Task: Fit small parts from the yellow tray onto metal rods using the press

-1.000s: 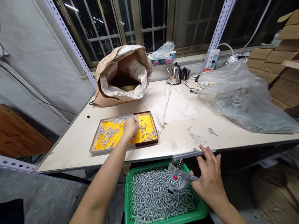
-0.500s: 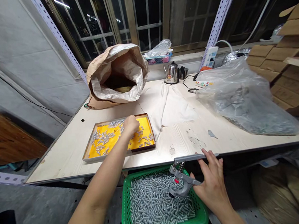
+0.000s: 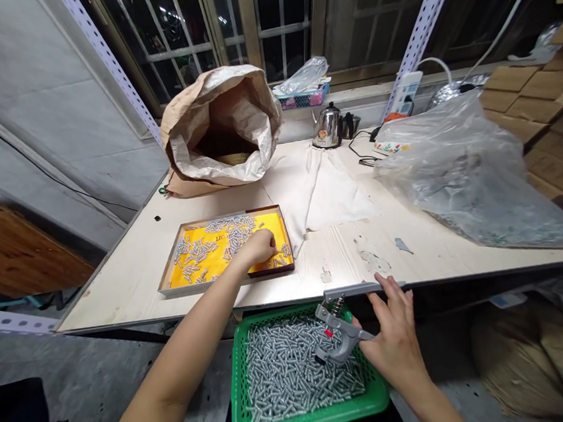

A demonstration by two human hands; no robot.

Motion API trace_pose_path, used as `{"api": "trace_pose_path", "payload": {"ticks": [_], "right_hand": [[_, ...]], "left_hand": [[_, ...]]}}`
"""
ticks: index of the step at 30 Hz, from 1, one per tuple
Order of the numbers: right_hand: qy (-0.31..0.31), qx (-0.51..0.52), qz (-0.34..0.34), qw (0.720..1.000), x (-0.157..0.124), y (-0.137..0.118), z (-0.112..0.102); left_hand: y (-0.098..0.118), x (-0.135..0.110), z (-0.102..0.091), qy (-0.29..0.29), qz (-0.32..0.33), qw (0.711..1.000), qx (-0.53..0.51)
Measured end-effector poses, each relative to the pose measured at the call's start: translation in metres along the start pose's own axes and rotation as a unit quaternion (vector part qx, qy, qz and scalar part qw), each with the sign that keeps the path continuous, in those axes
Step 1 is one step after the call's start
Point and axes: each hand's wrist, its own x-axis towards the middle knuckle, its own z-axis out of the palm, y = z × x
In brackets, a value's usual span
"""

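Observation:
My left hand (image 3: 262, 245) is over the right part of a shallow box tray (image 3: 182, 289) lined in yellow, its fingers curled down among small metal screws (image 3: 237, 236). Whatever is between those fingertips is hidden. My right hand (image 3: 395, 333) grips a grey metal hand tool (image 3: 341, 338) with a long upper bar, a coiled spring and a red spot. The tool is held over the right side of a green plastic basket (image 3: 238, 381), at the table's front edge. Many similar silvery pieces (image 3: 297, 369) fill the basket.
A large open paper sack (image 3: 174, 125) stands behind the tray. A steel kettle (image 3: 327, 127) and a pale cloth (image 3: 332, 196) are further back. Right of them lies a clear plastic bag (image 3: 457, 174), with stacked cardboard (image 3: 536, 120) beyond.
My left hand has moved right and nearer to me within the tray, uncovering screws in its middle. My right hand still holds the tool over the basket. The view has shifted slightly.

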Motion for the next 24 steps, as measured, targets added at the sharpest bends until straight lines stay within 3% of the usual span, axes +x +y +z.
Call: {"api": "trace_pose_path", "payload": {"ticks": [6,10,15,18,20,22,24], "right_hand": [[-0.001,0.001,-0.006,1.000,-0.003,0.002,0.000],[-0.010,0.006,-0.013,1.000,-0.001,-0.006,0.000],[0.008,0.003,-0.018,1.000,0.002,-0.011,-0.007],[0.011,-0.018,-0.021,1.000,0.007,-0.008,-0.013],[0.001,-0.037,-0.019,0.999,0.013,-0.006,-0.016],[-0.016,-0.055,-0.019,0.998,0.021,-0.005,-0.018],[-0.030,-0.063,-0.025,0.997,0.027,-0.007,-0.017]], "left_hand": [[-0.007,-0.020,-0.006,0.086,-0.019,0.996,0.013],[0.013,-0.019,0.005,0.069,0.032,0.997,-0.011],[0.026,-0.013,0.005,0.089,0.001,0.995,-0.054],[0.025,-0.036,0.000,0.135,-0.026,0.987,-0.088],[0.027,-0.063,0.005,0.134,-0.033,0.979,-0.152],[0.032,-0.096,0.018,0.096,-0.039,0.945,-0.309],[0.040,-0.126,0.036,0.052,-0.057,0.865,-0.495]]}}
